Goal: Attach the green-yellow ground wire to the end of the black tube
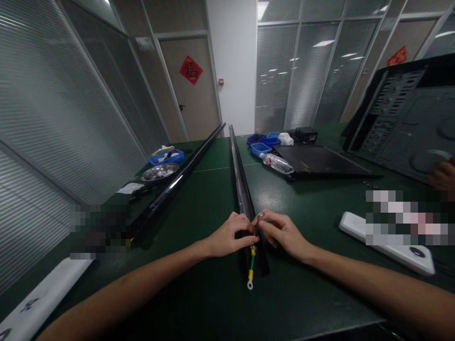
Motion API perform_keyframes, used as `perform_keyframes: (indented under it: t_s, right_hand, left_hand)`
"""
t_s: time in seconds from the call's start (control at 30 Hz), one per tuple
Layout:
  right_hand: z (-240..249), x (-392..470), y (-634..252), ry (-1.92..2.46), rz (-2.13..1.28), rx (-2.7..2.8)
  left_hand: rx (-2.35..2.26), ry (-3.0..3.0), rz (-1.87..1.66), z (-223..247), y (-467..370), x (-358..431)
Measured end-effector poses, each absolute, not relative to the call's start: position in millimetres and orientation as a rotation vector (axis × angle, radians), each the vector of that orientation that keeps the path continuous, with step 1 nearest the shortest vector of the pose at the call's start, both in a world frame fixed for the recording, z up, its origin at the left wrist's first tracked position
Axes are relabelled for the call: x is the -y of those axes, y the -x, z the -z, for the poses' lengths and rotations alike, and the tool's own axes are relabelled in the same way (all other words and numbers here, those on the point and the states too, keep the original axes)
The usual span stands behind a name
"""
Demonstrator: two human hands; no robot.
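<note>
A long black metal rail (239,182) lies lengthwise on the green table, its near end beneath my hands. My left hand (231,235) has thumb and fingers pinched over that end, at the upper end of a short green-and-yellow ground wire (252,261). The wire's lower ring terminal points toward me; its upper terminal is partly covered by the thumb. Close beside it, my right hand (284,233) pinches a small silver metal piece (261,215) between thumb and fingertips. Its exact kind is too small to tell. The fingertips of both hands nearly meet.
A second black rail (177,180) runs along the left, past a metal bowl (160,172) and blue tray (167,157). Rightward are a plastic bottle (277,164), dark panel (323,161), white device (387,246) and large metal casing (401,113), with another person's hand (442,175) there.
</note>
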State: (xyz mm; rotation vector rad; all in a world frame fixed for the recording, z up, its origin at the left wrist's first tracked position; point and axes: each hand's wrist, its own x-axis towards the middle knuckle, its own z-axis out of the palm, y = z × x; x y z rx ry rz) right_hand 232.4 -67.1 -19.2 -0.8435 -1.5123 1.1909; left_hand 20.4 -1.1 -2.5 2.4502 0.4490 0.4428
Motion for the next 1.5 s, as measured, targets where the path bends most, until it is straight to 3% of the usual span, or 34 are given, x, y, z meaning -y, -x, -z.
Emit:
perform_keyframes:
  t_s: [1.5]
  right_hand:
    - [20.0,68.8,-232.1,0.829,-1.245,1.491]
  left_hand:
    - [-0.399,-2.439,-0.359,1.5,-19.8,-1.6]
